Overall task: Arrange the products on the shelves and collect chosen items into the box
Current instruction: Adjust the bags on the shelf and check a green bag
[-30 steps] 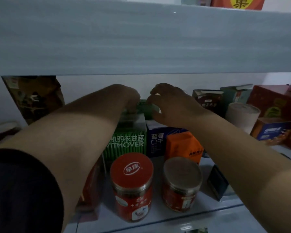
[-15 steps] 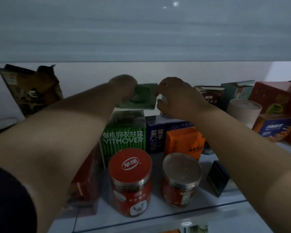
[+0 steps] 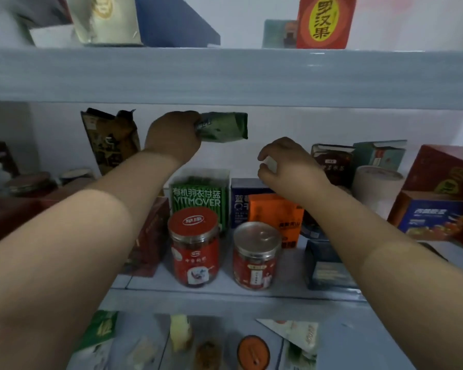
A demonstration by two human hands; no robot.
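Left hand [image 3: 171, 134]: raised in the gap above the middle shelf's goods, fingers wrapped round one end of a green packet [image 3: 223, 128].
Green packet: held lying sideways in the air, just under the upper shelf [image 3: 225, 76], touching nothing else; its free end points toward the right hand.
Right hand [image 3: 289, 161]: lower and well to the right of the packet, not touching it; thumb and fingers are curled in on a small pale piece [image 3: 270, 164]. What that piece is, I cannot tell.
Hands relative: apart, with a clear gap between them.
Middle shelf [image 3: 225, 297]: stocked two rows deep.
Front row: a red-lidded jar [image 3: 195, 247] on the left and a silver-lidded jar [image 3: 255, 252] just beside it, both upright.
Behind jars: a green striped box [image 3: 198, 198], then a dark blue box [image 3: 238, 201], then an orange box [image 3: 275, 214], side by side. The right wrist passes over the blue and orange ones.
Far left, back: a brown bag [image 3: 110, 140] standing upright against the wall.
Right side: a pale round tub [image 3: 374, 188] and a blue-fronted box [image 3: 433, 217].
Upper shelf: a red carton [image 3: 324, 22] with a yellow oval label stands upright on top.
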